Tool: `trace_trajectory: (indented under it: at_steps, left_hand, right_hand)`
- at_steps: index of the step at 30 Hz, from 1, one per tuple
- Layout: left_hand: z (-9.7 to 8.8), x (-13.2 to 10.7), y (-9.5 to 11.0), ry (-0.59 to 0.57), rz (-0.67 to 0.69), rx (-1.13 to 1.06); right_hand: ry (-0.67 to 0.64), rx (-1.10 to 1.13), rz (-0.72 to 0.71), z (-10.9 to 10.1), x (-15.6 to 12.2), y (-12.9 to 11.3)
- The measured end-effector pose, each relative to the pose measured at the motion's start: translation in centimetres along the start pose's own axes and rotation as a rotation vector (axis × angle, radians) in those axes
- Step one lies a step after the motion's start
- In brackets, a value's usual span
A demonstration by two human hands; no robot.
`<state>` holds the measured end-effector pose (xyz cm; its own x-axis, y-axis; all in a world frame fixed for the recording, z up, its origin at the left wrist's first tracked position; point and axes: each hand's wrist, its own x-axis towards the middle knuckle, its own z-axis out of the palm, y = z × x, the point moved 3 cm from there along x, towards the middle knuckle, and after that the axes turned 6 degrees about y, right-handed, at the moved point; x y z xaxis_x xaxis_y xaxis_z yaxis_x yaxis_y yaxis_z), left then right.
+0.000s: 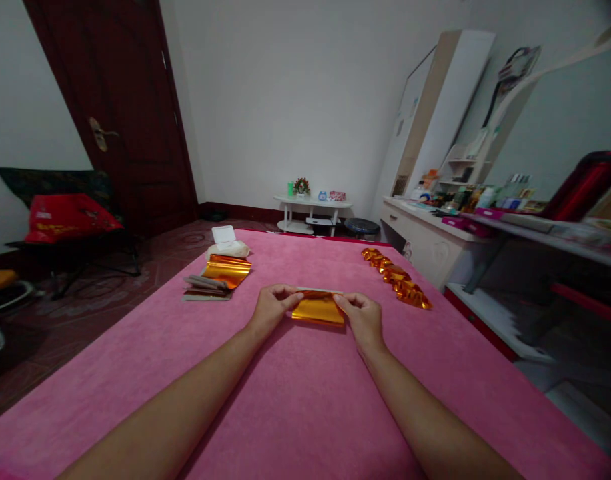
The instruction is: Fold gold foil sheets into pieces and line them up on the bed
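Between my two hands, low over the pink cloth, is a sheet of gold foil (318, 310) with a greyish strip along its far edge. My left hand (277, 305) pinches the foil's left end between thumb and fingers. At the right end, my right hand (361, 315) grips it the same way. Off to the left lies a stack of gold foil sheets (229, 268), with a pile of grey-brown flat pieces (205, 288) in front of it. A row of twisted gold foil pieces (395, 277) rests on the right.
A white pack with a raised lid (225, 241) sits at the far left of the pink-covered table (305, 400). Beyond stands a low white shelf (313, 203) beside a dark round stool (362, 227). A cluttered dresser (430, 227) flanks the right side; a chair with a red bag (73, 217) is left.
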<state>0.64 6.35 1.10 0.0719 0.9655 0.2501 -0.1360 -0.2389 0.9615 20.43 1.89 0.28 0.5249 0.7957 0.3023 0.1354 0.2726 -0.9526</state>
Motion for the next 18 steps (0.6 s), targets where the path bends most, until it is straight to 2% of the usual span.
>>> trace_trajectory:
  at_steps: [10, 18]
  left_hand:
    - [-0.06, 0.03, 0.15, 0.029, 0.028, 0.030]
    - [-0.06, 0.17, -0.17, 0.006, 0.012, 0.023]
  right_hand:
    - [-0.028, -0.021, -0.009, 0.03, 0.00, 0.19]
    - [-0.046, -0.007, 0.011, 0.10, -0.01, 0.27]
